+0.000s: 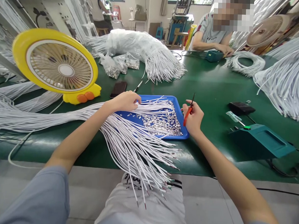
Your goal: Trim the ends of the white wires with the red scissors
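My left hand (126,100) reaches over the left part of a blue tray (185,134), fingers curled down on some white cables (138,141). The cables run in a thick bundle from the left. Part of them lies across the tray; the rest fans over the table's front edge, dark and coloured wire ends showing. In the tray lie many small silvery metal pieces (161,124). Just right of the tray, my right hand (195,119) is closed around small scissors with orange-red handles (187,116), their dark tip pointing up. My left fingertips are partly hidden.
A yellow fan (66,70) stands left, near a phone (118,89) and pen (138,86). Bags of metal parts (113,70) and a wrapped cable bundle (142,48) lie behind. A green machine (262,140) sits right. Across the table, a person works beside a cable coil (249,63).
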### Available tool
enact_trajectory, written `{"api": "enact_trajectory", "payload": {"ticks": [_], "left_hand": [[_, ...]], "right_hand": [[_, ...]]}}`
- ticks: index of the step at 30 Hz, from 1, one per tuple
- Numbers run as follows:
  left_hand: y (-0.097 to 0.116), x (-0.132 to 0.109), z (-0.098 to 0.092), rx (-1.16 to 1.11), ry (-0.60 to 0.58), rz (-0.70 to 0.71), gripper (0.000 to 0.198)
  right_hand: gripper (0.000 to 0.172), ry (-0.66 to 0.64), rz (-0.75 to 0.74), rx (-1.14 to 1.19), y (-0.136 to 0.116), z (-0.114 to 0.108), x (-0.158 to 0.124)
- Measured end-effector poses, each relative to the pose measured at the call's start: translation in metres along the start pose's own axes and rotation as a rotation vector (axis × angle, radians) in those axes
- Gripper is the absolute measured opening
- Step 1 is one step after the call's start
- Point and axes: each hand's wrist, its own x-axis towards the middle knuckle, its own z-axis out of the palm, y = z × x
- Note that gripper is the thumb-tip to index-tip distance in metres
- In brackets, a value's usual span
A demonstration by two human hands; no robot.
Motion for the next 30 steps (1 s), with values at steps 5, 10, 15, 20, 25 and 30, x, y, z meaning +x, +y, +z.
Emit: {"api": "enact_trajectory", "payload": {"ticks": [5, 10, 15, 20, 25, 30], "left_hand": [[0.001, 0.002, 0.003, -0.432, 0.13, 0.072, 0.028], [0.013, 0.001, -0.008, -0.649, 0.312, 0.033, 0.023], [0.062, -0.02, -0.014, -0.945, 0.236, 0.197, 0.023], [0.122, -0.056, -0.004, -1.218, -0.165, 0.601, 0.02], [0.127, -0.062, -0.002, -1.558, -0.009, 0.386, 0.021], [0.1, -0.05, -0.022, -1.636, 0.436, 0.311, 0.018]], "right_hand": [[0.031, 0.1, -0.004, 0.079, -0.004, -0.002, 0.004], [0.025, 0.138, 0.013, 0.147, -0.008, -0.003, 0.005], [0.023, 0.135, 0.029, 0.233, -0.009, -0.001, 0.002], [0.023, 0.103, 0.008, 0.31, -0.013, 0.003, -0.008], [0.026, 0.088, -0.026, 0.344, -0.044, 0.004, -0.028], [0.029, -0.079, -0.08, 0.399, -0.117, 0.008, -0.041]]}}
